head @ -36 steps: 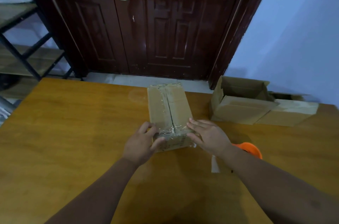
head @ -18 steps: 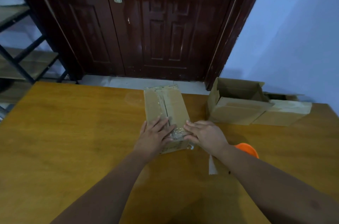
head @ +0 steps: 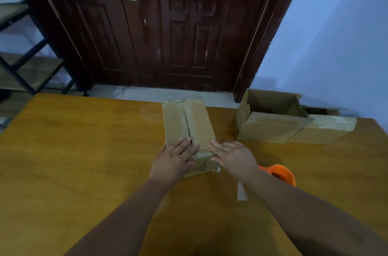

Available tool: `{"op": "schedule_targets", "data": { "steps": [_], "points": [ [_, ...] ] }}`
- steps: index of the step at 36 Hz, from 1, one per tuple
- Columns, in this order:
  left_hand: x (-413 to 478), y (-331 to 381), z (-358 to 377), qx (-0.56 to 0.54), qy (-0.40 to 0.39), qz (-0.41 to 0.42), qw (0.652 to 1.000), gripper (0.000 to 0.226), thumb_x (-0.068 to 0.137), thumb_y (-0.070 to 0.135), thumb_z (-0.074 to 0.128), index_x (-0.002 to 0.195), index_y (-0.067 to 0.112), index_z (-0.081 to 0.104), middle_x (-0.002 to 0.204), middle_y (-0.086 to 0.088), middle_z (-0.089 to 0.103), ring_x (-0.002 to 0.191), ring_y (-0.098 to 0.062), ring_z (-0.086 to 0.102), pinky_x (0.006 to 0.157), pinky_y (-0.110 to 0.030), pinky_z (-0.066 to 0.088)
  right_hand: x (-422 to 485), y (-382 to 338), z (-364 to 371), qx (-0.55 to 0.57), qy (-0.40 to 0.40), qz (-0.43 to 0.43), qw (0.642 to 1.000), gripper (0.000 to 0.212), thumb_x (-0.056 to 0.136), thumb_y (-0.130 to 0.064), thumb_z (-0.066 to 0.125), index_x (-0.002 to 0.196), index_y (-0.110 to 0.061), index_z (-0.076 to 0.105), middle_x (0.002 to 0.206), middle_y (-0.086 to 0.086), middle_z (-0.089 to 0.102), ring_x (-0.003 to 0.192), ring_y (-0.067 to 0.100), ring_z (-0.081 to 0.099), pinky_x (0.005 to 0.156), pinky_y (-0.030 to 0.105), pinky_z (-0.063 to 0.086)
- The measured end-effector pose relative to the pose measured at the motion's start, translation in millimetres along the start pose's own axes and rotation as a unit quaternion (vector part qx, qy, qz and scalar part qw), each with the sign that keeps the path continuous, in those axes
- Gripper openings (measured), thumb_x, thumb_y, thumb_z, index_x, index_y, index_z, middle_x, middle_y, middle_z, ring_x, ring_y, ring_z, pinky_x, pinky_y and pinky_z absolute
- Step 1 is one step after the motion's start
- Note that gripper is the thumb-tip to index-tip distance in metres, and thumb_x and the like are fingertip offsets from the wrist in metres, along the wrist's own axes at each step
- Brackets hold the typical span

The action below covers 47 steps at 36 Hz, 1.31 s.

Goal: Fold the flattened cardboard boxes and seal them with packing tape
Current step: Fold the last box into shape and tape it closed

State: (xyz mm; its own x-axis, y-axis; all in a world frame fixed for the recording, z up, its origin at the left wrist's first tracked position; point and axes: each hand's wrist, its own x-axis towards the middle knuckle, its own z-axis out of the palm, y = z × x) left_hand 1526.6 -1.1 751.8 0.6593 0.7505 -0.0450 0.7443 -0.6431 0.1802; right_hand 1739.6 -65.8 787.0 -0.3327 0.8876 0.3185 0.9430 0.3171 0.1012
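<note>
A wide wooden table [head: 73, 161] fills the lower part of the view, with a dark brown panelled door [head: 168, 25] behind it and a metal shelf rack [head: 25, 67] at the far left. Three cardboard boxes are on the table. One closed box [head: 189, 121] lies at the centre, its long side running away from the person, its two top flaps meeting in a seam down the middle, with shiny clear tape over the near end. Two more boxes stand well apart from it at the right: an open-topped box [head: 268, 127] and, touching it on its right, a second open box [head: 323, 130]. Two bare hands reach in from below. The left hand [head: 174, 159] lies flat on the near left part of the closed box's top, fingers straight and slightly spread, fingertips reaching the seam. The right hand [head: 235, 157] has straight fingers held close together, pressed against the near right edge of the same box, fingertips on its top. Neither hand grips anything. One orange tape dispenser [head: 281, 173] sits on the table just behind the right wrist, partly hidden by it, and one pale strip [head: 241, 191] lies beside the right forearm
</note>
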Motion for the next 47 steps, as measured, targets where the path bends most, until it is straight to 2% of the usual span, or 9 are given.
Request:
{"op": "schedule_targets", "data": {
  "steps": [6,17,24,30,34,38,42,44,47],
  "points": [
    [-3,0,-1,-0.045,0.028,0.015,0.998,0.057,0.093,0.047,0.049,0.146,0.037,0.032,0.156,0.010,0.024,0.145,-0.013,0.019,0.114,-0.045,0.026,-3,-1,9,0.005,0.027,0.014,1.000,0.044,0.061,-0.035,0.089,0.099,-0.017,0.077,0.106,-0.002,0.073,0.075,0.013,0.071,0.058,0.027,0.057],
    [-11,-28,-3,-0.080,-0.010,0.041,0.996,0.067,0.097,0.044,0.040,0.151,0.023,0.006,0.149,0.018,-0.013,0.132,0.002,-0.027,0.109,-0.015,-0.006,-4,-2,12,0.005,0.045,0.012,0.999,0.043,0.063,-0.034,0.088,0.100,-0.017,0.076,0.109,-0.002,0.072,0.073,0.013,0.071,0.058,0.026,0.057],
    [-13,-14,-8,-0.028,0.093,0.046,0.994,0.058,0.076,0.026,0.079,0.128,0.011,0.060,0.136,-0.004,0.055,0.129,-0.022,0.048,0.095,-0.034,0.050,-5,-7,11,0.017,0.045,0.045,0.998,0.045,0.060,-0.033,0.090,0.099,-0.016,0.077,0.107,-0.001,0.073,0.071,0.015,0.071,0.058,0.026,0.057],
    [-20,-17,-4,-0.158,0.027,-0.079,0.984,0.069,0.090,0.053,0.051,0.149,0.039,0.019,0.160,0.005,-0.006,0.147,-0.020,-0.004,0.117,-0.040,0.018,3,-18,-1,0.128,-0.093,0.193,0.968,0.049,0.094,-0.054,0.045,0.124,-0.021,0.064,0.137,-0.005,0.055,0.122,0.018,0.052,0.103,0.036,0.038],
    [-30,-13,-9,-0.481,0.023,-0.249,0.840,0.088,0.077,0.069,0.040,0.150,0.042,-0.001,0.160,0.007,-0.009,0.147,-0.025,0.007,0.112,-0.050,0.027,18,-26,-4,0.303,-0.032,0.397,0.866,0.063,0.094,-0.061,0.027,0.138,-0.022,0.049,0.144,0.002,0.045,0.131,0.019,0.041,0.107,0.036,0.035],
    [-23,-6,-13,-0.630,0.048,-0.373,0.680,0.079,0.085,0.071,0.029,0.152,0.032,0.017,0.157,-0.002,0.022,0.139,-0.033,0.030,0.110,-0.056,0.029,36,-24,-3,0.441,-0.091,0.585,0.675,0.065,0.096,-0.059,0.033,0.148,-0.021,0.033,0.148,0.008,0.040,0.134,0.030,0.038,0.106,0.045,0.034],
    [-19,3,-21,-0.659,0.038,-0.358,0.660,0.067,0.091,0.059,0.042,0.148,0.024,0.033,0.148,-0.006,0.039,0.133,-0.033,0.039,0.105,-0.053,0.037,43,-29,-11,0.547,-0.159,0.642,0.513,0.072,0.091,-0.064,0.042,0.147,-0.018,0.033,0.149,0.007,0.037,0.132,0.030,0.039,0.085,0.040,0.037],
    [-17,8,-24,-0.674,0.024,-0.340,0.656,0.061,0.093,0.046,0.053,0.146,0.022,0.036,0.141,-0.006,0.047,0.127,-0.030,0.046,0.103,-0.049,0.041,43,-33,-11,0.562,-0.179,0.626,0.510,0.077,0.089,-0.062,0.049,0.149,-0.020,0.026,0.152,0.007,0.034,0.133,0.030,0.037,0.090,0.043,0.040],
    [-14,7,-25,-0.711,0.046,-0.336,0.616,0.048,0.093,0.026,0.060,0.138,0.019,0.045,0.125,0.000,0.057,0.104,-0.019,0.057,0.092,-0.042,0.047,42,-36,-8,0.546,-0.178,0.565,0.593,0.082,0.089,-0.054,0.057,0.153,-0.021,0.017,0.156,0.005,0.026,0.139,0.031,0.032,0.108,0.051,0.034]
  ]
}}
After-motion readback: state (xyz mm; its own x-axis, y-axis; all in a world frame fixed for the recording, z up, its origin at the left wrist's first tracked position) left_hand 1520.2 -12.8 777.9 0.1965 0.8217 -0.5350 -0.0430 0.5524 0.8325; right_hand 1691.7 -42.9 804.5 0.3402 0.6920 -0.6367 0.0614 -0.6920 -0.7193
